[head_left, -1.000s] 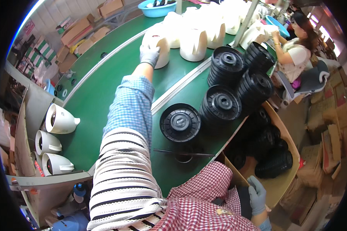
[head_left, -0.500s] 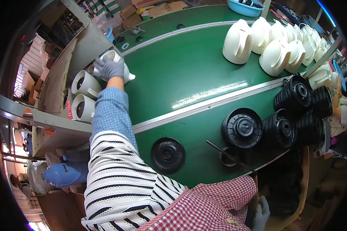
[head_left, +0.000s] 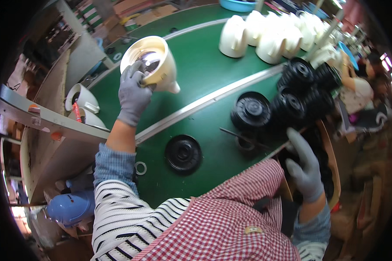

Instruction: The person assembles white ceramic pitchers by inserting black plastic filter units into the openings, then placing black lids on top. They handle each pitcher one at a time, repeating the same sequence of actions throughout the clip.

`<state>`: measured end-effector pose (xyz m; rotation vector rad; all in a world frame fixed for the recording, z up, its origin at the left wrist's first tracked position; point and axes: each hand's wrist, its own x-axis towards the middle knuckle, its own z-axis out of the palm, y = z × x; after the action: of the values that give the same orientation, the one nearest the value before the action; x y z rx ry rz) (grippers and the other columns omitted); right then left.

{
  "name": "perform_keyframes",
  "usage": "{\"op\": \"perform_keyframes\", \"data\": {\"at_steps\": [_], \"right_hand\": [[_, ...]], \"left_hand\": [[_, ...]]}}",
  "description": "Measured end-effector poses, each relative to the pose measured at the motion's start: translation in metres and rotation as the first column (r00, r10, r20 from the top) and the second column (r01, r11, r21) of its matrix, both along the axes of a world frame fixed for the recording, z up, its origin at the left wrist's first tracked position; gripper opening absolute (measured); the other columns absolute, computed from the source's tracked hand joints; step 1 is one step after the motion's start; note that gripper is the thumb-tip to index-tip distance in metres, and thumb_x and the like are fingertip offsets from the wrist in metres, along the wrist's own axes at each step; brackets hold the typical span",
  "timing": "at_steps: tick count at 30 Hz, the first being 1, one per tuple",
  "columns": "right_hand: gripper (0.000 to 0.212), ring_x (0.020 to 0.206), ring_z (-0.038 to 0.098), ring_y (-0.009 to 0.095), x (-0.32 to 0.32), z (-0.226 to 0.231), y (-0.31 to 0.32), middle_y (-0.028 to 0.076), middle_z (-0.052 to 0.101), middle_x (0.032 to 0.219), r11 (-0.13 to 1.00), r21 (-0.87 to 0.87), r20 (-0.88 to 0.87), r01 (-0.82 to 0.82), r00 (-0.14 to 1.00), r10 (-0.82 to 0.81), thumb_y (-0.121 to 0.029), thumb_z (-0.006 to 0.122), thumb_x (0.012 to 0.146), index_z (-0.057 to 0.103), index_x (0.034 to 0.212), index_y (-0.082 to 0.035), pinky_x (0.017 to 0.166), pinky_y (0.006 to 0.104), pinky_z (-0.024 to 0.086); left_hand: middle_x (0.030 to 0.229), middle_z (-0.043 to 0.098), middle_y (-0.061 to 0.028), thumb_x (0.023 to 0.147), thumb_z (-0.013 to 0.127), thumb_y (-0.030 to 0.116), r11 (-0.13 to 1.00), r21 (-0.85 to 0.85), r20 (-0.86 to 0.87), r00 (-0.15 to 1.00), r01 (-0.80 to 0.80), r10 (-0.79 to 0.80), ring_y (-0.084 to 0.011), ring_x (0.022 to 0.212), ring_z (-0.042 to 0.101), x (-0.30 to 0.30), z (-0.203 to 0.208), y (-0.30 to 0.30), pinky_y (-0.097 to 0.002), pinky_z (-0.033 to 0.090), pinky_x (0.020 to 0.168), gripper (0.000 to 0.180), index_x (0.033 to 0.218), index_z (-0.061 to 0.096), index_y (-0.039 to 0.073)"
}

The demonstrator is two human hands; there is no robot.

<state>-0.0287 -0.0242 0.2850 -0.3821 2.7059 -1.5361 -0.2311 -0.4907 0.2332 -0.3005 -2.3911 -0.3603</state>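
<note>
Across the green counter (head_left: 200, 74), I'm holding a cream-white, spouted plastic housing (head_left: 167, 71), left hand (head_left: 134, 95) clamping its rim, right hand (head_left: 305, 167) hovering, fingers apart; steady support seems needed.

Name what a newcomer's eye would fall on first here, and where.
Probably the cream, spouted, plastic-looking vessel, its open mouth showing, gripped by the grey-gloved left hand at upper left, over the green worktable. Next might come the cluster of cream, handled, plastic-looking housings at upper right and the stacks of round black discs below them.
</note>
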Motion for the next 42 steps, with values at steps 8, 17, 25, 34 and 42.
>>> {"op": "perform_keyframes", "data": {"at_steps": [8, 17, 25, 34, 42], "right_hand": [[0.075, 0.107, 0.063, 0.020, -0.009, 0.021, -0.068, 0.016, 0.060, 0.131, 0.861, -0.498, 0.257, 0.102, 0.966, 0.034, -0.039, 0.063, 0.094, 0.039, 0.149, 0.006, 0.096, 0.0300, 0.051], [0.065, 0.111, 0.067, 0.024, 0.085, 0.005, 0.002, 0.020, 0.064, 0.128, 0.761, -0.514, 0.455, 0.396, 0.878, -0.149, -0.019, 0.055, 0.085, 0.046, 0.142, 0.011, 0.099, 0.0350, 0.053], [0.069, 0.116, 0.063, 0.023, 0.037, -0.016, -0.051, 0.018, 0.063, 0.130, 0.746, -0.623, 0.481, 0.236, 0.867, 0.127, -0.019, 0.061, 0.085, 0.044, 0.146, 0.008, 0.103, 0.0350, 0.048], [0.057, 0.071, 0.065, 0.013, -0.090, -0.102, -0.031, 0.007, 0.073, 0.096, 0.768, 0.123, 0.291, 0.629, 0.717, -0.633, -0.050, 0.069, 0.090, 0.068, 0.123, -0.003, 0.062, 0.0270, 0.051], [0.048, 0.061, 0.071, 0.026, -0.130, -0.147, -0.032, 0.018, 0.073, 0.084, 0.705, 0.296, 0.451, 0.644, 0.557, -0.698, -0.043, 0.052, 0.088, 0.073, 0.098, 0.000, 0.067, 0.0374, 0.055]], "left_hand": [[0.129, 0.062, -0.0176, 0.061, 0.086, 0.014, 0.608, 0.044, 0.184, 0.591, 0.793, -0.785, -0.0439, 0.119, 0.059, 0.165, 0.058, 0.146, -0.0505, 0.053, 0.094, 0.040, 0.093, 0.061, 0.008], [0.139, 0.058, -0.0175, 0.096, 0.060, 0.017, 0.134, 0.889, 0.157, 0.017, -0.439, -0.987, -0.0287, 0.129, 0.055, 0.195, -0.127, 0.144, -0.0437, 0.043, 0.111, 0.055, 0.145, 0.045, -0.002], [0.149, 0.051, -0.0140, 0.096, 0.064, 0.027, -0.558, 0.685, -0.498, 0.258, -0.469, -0.828, -0.0277, 0.136, 0.050, 0.203, -0.139, 0.192, -0.0480, 0.038, 0.117, 0.064, 0.152, 0.040, 0.004], [0.150, 0.049, -0.0139, 0.099, 0.059, 0.029, -0.628, 0.617, -0.381, 0.519, -0.474, -0.765, -0.0278, 0.137, 0.049, 0.188, -0.166, 0.134, -0.0475, 0.038, 0.116, 0.063, 0.153, 0.038, 0.005], [0.151, 0.048, -0.0138, 0.100, 0.055, 0.032, -0.600, 0.640, -0.351, 0.512, -0.480, -0.784, -0.0279, 0.137, 0.048, 0.173, -0.173, 0.114, -0.0471, 0.038, 0.116, 0.062, 0.153, 0.037, 0.006]]}}
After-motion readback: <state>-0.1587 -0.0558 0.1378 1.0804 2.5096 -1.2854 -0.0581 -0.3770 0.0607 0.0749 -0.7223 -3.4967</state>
